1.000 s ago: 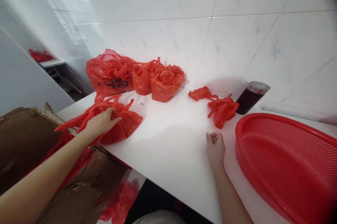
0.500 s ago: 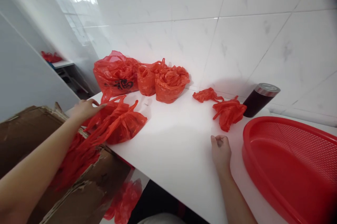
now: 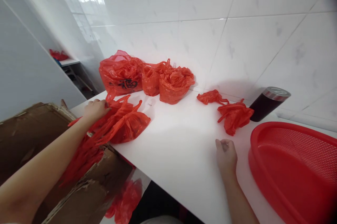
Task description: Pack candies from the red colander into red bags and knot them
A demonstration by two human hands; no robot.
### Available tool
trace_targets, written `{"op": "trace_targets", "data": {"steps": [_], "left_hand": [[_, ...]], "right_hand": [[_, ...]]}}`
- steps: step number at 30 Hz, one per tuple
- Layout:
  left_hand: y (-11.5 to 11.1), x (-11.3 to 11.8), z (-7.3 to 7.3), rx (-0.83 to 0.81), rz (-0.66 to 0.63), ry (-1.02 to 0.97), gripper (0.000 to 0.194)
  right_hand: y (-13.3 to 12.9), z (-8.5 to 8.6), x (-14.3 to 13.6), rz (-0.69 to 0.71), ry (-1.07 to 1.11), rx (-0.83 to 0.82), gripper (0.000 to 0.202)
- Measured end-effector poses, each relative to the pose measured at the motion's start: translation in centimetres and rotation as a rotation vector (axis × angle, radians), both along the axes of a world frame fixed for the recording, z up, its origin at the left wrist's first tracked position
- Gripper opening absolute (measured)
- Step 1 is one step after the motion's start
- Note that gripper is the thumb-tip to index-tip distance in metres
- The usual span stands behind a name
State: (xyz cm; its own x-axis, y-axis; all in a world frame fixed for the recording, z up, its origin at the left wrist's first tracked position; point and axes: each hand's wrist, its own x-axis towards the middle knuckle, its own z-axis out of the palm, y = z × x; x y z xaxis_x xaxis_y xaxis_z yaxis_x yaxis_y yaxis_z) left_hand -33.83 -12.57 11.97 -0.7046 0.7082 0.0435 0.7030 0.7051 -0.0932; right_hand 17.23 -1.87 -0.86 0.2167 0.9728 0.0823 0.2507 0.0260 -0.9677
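Observation:
My left hand [image 3: 96, 109] is closed on a thin red plastic bag [image 3: 112, 104] at the table's left edge, its fingertips partly buried in the film. This bag is part of a heap of limp red bags, and which handles belong to which I cannot tell. Beside the hand, a fuller, gathered red bag [image 3: 134, 127] rests on the white table [image 3: 179, 140]. My right hand [image 3: 226, 154] lies on the tabletop with fingers curled in and nothing visible in them. Just beyond it is a crumpled red bag [image 3: 235, 115].
An open cardboard box [image 3: 105, 175] with red bags inside stands at the left. Several filled red bags [image 3: 175, 85] line the tiled wall. At right are a dark tumbler [image 3: 263, 106] and a red plastic basket [image 3: 265, 161]. More red bags [image 3: 125, 199] lie below the table.
My left hand has shifted slightly right and its fingers have closed further on the red bag. The whole view has turned a little left. My right hand keeps its place on the table.

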Motion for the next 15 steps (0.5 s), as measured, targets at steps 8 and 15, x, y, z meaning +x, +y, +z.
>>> {"op": "trace_targets", "data": {"steps": [8, 15], "left_hand": [[0.06, 0.1, -0.56, 0.034, 0.065, -0.141, 0.045], [-0.36, 0.71, -0.43, 0.152, -0.01, -0.207, 0.036]], "right_hand": [[0.01, 0.02, -0.04, -0.001, 0.006, -0.005, 0.033], [0.63, -0.6, -0.09, -0.027, 0.02, -0.019, 0.035]]}}
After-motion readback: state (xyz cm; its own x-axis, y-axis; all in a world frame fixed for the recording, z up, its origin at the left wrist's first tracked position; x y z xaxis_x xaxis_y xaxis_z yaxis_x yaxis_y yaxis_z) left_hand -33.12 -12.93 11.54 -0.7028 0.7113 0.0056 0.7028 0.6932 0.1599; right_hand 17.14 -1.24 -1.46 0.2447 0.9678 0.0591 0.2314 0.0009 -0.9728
